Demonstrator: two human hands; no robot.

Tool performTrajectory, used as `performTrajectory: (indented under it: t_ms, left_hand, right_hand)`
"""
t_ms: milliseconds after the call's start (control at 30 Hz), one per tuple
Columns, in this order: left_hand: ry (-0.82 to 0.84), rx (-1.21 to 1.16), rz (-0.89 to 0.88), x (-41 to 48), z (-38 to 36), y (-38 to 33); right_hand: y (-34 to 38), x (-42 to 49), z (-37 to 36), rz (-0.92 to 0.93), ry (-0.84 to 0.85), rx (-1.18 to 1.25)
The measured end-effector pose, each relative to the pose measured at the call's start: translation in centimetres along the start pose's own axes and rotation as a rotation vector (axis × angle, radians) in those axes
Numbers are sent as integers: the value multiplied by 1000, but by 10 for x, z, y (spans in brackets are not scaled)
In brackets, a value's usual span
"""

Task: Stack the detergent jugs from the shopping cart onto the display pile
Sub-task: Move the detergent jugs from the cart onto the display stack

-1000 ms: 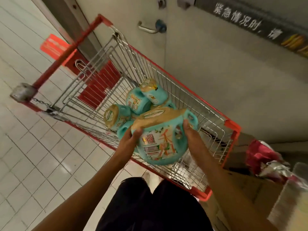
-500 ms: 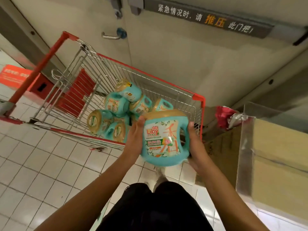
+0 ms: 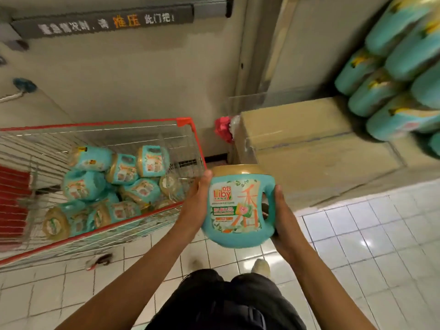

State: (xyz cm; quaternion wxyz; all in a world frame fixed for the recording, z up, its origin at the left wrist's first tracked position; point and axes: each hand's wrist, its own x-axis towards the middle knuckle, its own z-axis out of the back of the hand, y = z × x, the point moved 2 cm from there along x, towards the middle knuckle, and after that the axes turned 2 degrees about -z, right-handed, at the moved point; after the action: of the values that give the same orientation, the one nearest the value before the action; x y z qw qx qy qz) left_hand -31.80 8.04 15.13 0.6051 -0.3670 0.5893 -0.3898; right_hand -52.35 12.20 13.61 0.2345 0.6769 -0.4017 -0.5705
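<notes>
The detergent jug [image 3: 235, 210] is grasped from both sides at the centre of the frame. The left hand [image 3: 197, 206] is wrapped against its plain side with the thumb up by the gold cap, and the right hand [image 3: 283, 220] is set round the handle side and lower corner. The jug is held upright in the air with its label toward the camera. A two-sided grasp seems to have been chosen because the jug looks bulky and probably heavy.

At the left of the frame, the shopping cart [image 3: 188, 122] is seen with the remaining jugs [image 3: 114, 182] lying tumbled on their sides, apparently loaded loosely rather than arranged. At the upper right, the display pile [image 3: 390, 91] is formed of matching jugs packed in rows above cardboard boxes [image 3: 309, 148], though it is blurred. The held jug is judged to be in transit, well apart from the pile.
</notes>
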Motion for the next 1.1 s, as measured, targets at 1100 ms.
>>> performTrajectory:
  t_ms: [1100]
  left_hand:
    - [412,278,-32,103,-531,-49]
  right_hand:
    - [137,1,467,45,-498,358]
